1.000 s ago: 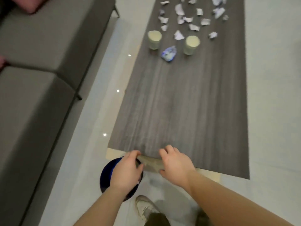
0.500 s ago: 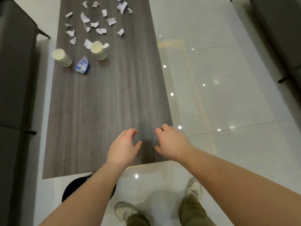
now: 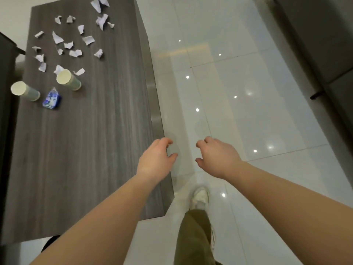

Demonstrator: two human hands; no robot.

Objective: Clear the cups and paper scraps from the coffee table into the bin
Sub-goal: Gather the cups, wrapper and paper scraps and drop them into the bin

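Two cups (image 3: 69,80) upright on table (image 3: 91,142) at 10 o'clock, contents not visible. Left hand (image 3: 155,157), right hand (image 3: 217,156) released, now shifted right past table edge.

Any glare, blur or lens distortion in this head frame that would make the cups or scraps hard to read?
Head view: ceiling lights make point glare on the glossy floor, none on the table; wide-angle bending curves the table edge and tilts the cups; scraps and both hands, left and right, are slightly soft but readable; the bin sits in shadow at the bottom edge.
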